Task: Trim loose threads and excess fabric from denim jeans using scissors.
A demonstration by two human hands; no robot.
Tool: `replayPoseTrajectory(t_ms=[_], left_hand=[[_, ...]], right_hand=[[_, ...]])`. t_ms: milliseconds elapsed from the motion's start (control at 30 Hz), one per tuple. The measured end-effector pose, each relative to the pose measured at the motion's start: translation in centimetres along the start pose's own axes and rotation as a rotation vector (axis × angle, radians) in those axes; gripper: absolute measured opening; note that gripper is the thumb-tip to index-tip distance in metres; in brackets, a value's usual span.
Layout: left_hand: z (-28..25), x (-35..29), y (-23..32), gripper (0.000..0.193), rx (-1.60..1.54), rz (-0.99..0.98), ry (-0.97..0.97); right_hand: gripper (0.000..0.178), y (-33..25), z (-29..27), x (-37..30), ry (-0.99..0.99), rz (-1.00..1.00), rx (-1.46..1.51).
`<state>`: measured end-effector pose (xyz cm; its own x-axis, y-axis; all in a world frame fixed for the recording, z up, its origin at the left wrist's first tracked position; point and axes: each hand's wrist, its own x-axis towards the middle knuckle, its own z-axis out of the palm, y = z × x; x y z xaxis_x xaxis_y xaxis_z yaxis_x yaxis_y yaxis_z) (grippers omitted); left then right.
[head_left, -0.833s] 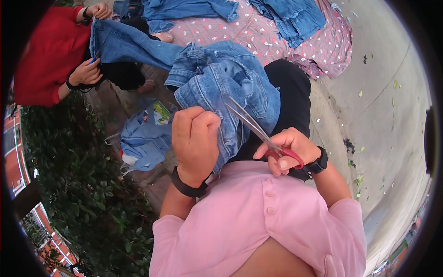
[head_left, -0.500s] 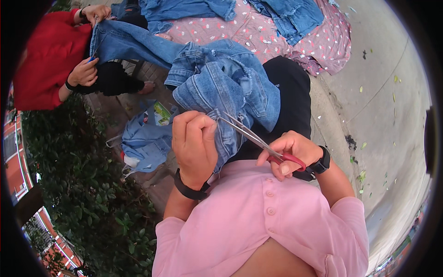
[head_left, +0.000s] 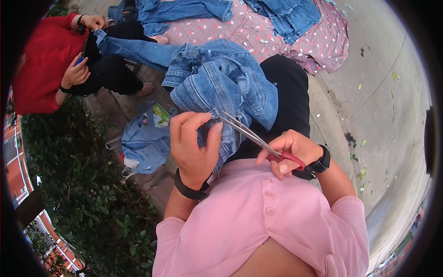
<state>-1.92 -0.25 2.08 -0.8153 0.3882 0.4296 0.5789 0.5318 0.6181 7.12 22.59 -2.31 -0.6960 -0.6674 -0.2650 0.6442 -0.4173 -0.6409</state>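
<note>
My right hand [head_left: 294, 150] grips scissors [head_left: 257, 141] with red handles and slim metal blades, thumb and fingers at the loops. The blades are a little apart, with their tips at a frayed edge of the blue jeans [head_left: 210, 85] bunched over my lap. Beside those tips is my left hand [head_left: 193, 147], its thumb spread away from the index finger. The index fingertip touches the frayed denim, and nothing shows between finger and thumb. One jeans leg stretches toward a person in red [head_left: 50, 60], whose hand [head_left: 75, 75] holds something blue.
A light blue denim bag [head_left: 145, 145] lies left of my lap, with a green packet [head_left: 160, 115] on it. More denim pieces [head_left: 184, 11] rest on a pink patterned cloth [head_left: 258, 32] ahead. Leafy bushes [head_left: 92, 198] border the left; concrete paving [head_left: 383, 115] spreads right.
My left thumb has come away from the index finger, opening the pinch. The person in red has let the leg's end sink, and their hands have drawn farther from it. My scissors barely moved.
</note>
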Motion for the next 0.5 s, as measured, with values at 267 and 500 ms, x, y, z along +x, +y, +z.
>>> replayPoseTrajectory(t_ms=[267,500], left_hand=[[-0.07,0.4,-0.65,0.013,0.108,0.059,-0.032],[-0.3,0.41,-0.89,0.006,0.107,0.074,-0.07]], right_hand=[[0.043,-0.22,0.07,-0.16,0.015,0.018,-0.018],[0.043,-0.61,0.25,-0.23,0.026,0.006,-0.044]])
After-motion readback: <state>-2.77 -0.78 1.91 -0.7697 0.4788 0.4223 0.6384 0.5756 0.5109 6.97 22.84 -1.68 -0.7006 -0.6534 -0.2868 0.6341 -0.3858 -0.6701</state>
